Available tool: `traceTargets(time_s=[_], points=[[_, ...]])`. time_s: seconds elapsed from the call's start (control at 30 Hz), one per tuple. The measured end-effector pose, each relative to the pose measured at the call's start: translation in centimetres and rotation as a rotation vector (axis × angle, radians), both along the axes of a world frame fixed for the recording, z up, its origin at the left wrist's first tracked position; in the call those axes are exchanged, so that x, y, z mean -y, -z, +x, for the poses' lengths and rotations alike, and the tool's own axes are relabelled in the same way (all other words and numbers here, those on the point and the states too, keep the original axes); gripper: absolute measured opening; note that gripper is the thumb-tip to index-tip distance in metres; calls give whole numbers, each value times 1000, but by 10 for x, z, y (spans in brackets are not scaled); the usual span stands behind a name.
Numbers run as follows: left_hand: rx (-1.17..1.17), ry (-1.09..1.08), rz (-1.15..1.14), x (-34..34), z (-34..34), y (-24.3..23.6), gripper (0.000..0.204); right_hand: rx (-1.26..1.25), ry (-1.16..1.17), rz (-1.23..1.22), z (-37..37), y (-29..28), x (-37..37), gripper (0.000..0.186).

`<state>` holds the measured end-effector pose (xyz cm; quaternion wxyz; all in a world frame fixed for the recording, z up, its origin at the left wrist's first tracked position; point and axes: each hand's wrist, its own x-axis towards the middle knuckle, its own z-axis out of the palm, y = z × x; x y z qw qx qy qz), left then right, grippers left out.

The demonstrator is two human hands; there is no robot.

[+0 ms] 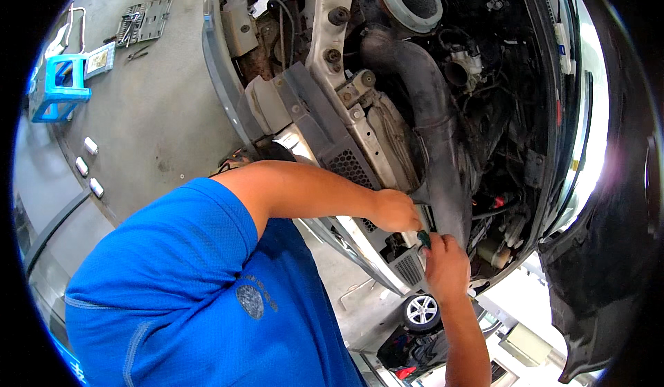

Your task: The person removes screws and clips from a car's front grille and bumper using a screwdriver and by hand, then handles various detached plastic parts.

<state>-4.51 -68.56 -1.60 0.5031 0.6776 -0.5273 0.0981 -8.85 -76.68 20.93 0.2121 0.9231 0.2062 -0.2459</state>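
Both my hands work close together at the front edge of an open car engine bay, beside a thick grey-black air duct (443, 152). My left hand (395, 211) reaches in from the left with its fingers curled over the front crossmember; what they hold, if anything, is hidden. Just right of it and lower, my right hand (448, 266) closes on a small dark green piece (424, 238), perhaps a handle. Its kind and far end cannot be made out. A black honeycomb grille panel (349, 168) lies under my left forearm.
A round open air-filter housing (413, 3) sits at the top of the bay. On the floor at left are an open tool case (144, 22), a blue plastic stool (61, 88) and white cylinders (90, 145). A wheel (422, 310) stands below my hands.
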Motion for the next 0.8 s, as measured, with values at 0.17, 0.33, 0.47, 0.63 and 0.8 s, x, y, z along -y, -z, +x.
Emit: traceTargets(time_s=[0.17,0.33,0.47,0.63,0.8], points=[[148,-51,3,-1,5,0,28,-56,683,9,22,-2,-14,32],[159,-104,47,-2,2,-1,30,8,-38,61,4,-7,-13,35],[158,-99,15,-3,3,2,31,106,53,128,4,4,-1,32],[145,-67,0,-1,-2,-1,31,4,749,137,11,7,7,33],[178,-67,22,2,-1,2,32,-5,-46,73,-3,-3,2,34]])
